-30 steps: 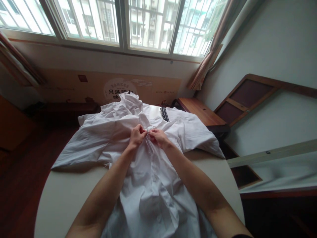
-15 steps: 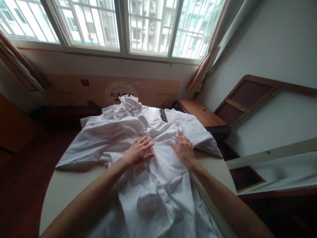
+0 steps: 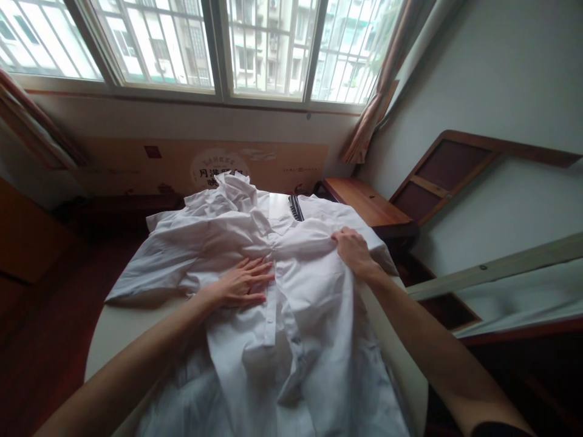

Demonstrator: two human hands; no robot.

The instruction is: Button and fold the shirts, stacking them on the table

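A white button shirt (image 3: pixel 314 291) lies spread and wrinkled over a round pale table, its lower part draping toward me. Its front placket runs down the middle, and the two front edges are partly apart lower down. My left hand (image 3: pixel 241 282) rests flat on the left front panel, fingers spread beside the placket. On the right front panel, my right hand (image 3: pixel 353 250) has its fingers bent and closed on a bit of the cloth, with folds pulling toward it. A black-and-white striped band (image 3: pixel 296 208) shows near the collar.
The table's pale rim (image 3: pixel 107 328) curves out at the left. Beyond it to the right stands a wooden bench-like piece (image 3: pixel 364 203). A printed panel (image 3: pixel 291 161) leans under the barred window (image 3: pixel 268 54). Curtains (image 3: pixel 364 133) hang at both sides.
My left hand has slid down and left and lies flatter. My right hand has moved up and right, gripping the shirt; the right panel is pulled rightward and the front opening is wider.
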